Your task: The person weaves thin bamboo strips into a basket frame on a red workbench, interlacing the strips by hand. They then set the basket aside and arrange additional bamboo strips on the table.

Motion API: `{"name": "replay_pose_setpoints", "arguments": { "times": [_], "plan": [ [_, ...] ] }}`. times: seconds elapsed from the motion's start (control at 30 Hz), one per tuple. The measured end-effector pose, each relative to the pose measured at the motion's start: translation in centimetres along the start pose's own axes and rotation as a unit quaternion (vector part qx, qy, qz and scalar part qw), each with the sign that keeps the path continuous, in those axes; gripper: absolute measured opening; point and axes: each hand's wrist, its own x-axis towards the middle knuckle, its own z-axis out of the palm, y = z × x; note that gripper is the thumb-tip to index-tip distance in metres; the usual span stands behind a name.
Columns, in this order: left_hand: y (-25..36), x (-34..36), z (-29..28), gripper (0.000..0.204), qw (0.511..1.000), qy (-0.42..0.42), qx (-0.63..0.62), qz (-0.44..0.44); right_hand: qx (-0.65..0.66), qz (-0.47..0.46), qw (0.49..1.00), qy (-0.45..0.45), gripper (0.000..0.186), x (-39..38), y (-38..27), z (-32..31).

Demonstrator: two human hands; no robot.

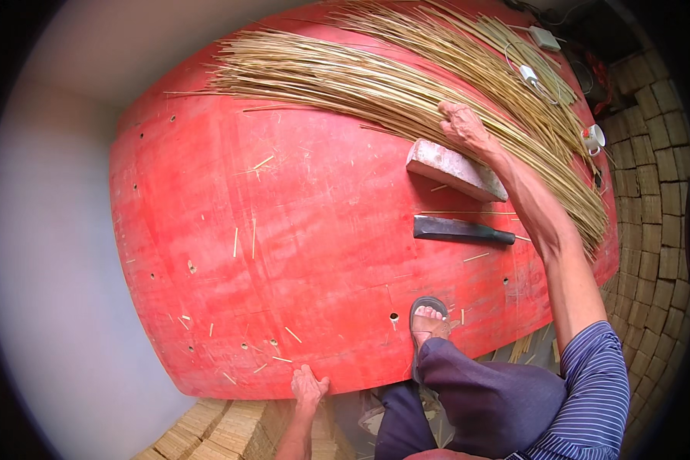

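Two long, loose bundles of thin straw-coloured bamboo sticks lie slanting across the far side of a red board [307, 199]. My right hand [464, 127] reaches over the nearer bundle [337, 73], its fingers curled closed on sticks at that bundle's near edge. Just under that wrist sits a whitish brick [456, 170]. Closer to me is a cleaver-like knife [462, 229] with a broad dark blade and dark handle, blade to the left. My left hand [310, 386] rests on the board's near edge, thumb apart from the fingers, holding nothing.
Beyond the nearer bundle lies the second bundle [468, 57]. A white mug [593, 139], a white charger [528, 73] and a white power strip [544, 38] are at the right. Stacked cut-stick blocks [652, 169] line the right side. My sandalled foot [429, 322] is on the board.
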Motion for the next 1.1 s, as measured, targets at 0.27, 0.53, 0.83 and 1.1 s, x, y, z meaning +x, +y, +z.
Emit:
{"name": "replay_pose_setpoints", "arguments": {
  "times": [0.27, 0.53, 0.83, 1.1],
  "plan": [
    [0.0, 0.0, 0.0, 0.064, 1.000, -0.010, -0.010, -0.010, -0.044, 0.058, 0.996, -0.052, 0.016, 2.7, 0.0, 0.7],
    [0.7, -0.4, -0.7, 0.060, 0.999, 0.024, -0.026, -0.011, 0.079, 0.104, 0.986, -0.099, 0.014, 3.1, -1.5, -5.8],
    [0.7, -0.4, -0.7, 0.058, 0.998, 0.035, -0.046, -0.018, 0.199, -0.062, 0.978, -0.003, 0.015, 0.2, -6.7, -10.2],
    [0.5, -0.3, -0.2, 0.056, 0.998, 0.049, -0.038, -0.024, 0.051, -0.025, 0.995, 0.078, 0.027, 1.0, -3.5, -10.4]
  ]
}}
